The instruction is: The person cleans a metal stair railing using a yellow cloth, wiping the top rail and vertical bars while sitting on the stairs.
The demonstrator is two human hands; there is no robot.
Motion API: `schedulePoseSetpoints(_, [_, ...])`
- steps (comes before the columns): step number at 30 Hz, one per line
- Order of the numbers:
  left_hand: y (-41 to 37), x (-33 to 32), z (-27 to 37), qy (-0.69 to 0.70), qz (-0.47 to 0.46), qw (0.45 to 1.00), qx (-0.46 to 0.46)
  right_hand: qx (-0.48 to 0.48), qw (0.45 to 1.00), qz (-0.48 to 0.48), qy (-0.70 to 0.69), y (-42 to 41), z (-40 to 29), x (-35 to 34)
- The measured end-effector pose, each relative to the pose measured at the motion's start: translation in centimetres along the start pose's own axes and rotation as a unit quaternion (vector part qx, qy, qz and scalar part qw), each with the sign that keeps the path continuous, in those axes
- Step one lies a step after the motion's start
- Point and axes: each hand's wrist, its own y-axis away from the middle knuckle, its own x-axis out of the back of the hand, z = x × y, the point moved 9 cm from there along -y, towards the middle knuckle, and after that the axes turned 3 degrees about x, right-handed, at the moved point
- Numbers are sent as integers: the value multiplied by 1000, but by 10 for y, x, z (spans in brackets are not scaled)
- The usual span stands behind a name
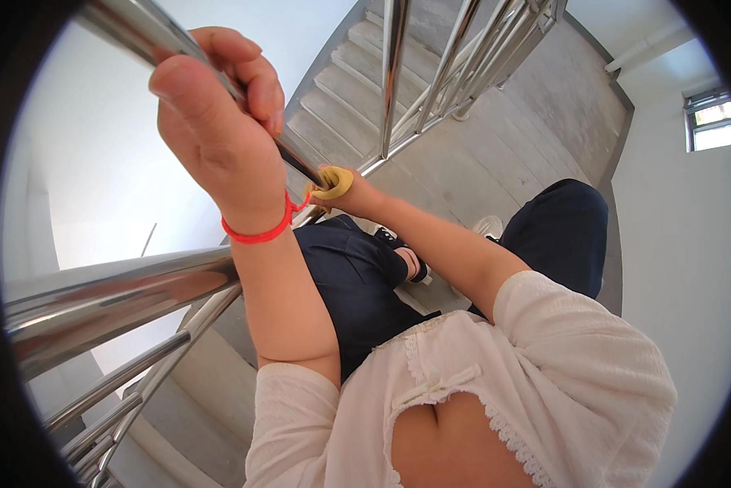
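Note:
A shiny stainless-steel railing post [301, 160] runs from the upper left, close to the camera, down to the middle of the view. High on it, my left hand [219, 122] is curled around the tube, thumb on one side and fingers on the other. A red cord bracelet [259, 235] circles that wrist. Lower on the same post, my right hand [362, 195] holds a yellow cloth [339, 185] wrapped around the metal. Most of the right fingers are hidden behind cloth and post.
A thick steel handrail [121, 299] with balusters [121, 372] slopes at the left. More steel balusters [396, 73] stand beyond the post. Concrete stairs [341, 97] lie past them. Below me is a grey landing [469, 152]. A white wall [676, 244] with a small window [716, 125] bounds the right.

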Motion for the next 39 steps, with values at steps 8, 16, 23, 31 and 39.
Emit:
schedulePoseSetpoints(8, [4, 8, -5, 15, 17, 1000, 22, 136, 988, 67, -38, 0, -160, -26])
schedulePoseSetpoints(16, [14, -2, -11, 1, 16, 1000, 12, 257, 888, 38, 380, 24, -2, 23])
schedulePoseSetpoints(23, [28, 10, -26, -48, 107, 993, 15, 186, 946, -10, 265, 28, -34, 12])
schedulePoseSetpoints(31, [47, 13, -44, -27, 99, 995, -8, 29, 852, -91, 515, 23, 88, 84])
schedulePoseSetpoints(39, [58, 15, -44, 40, 116, 990, 64, 207, 835, 10, 510, 57, 51, 46])
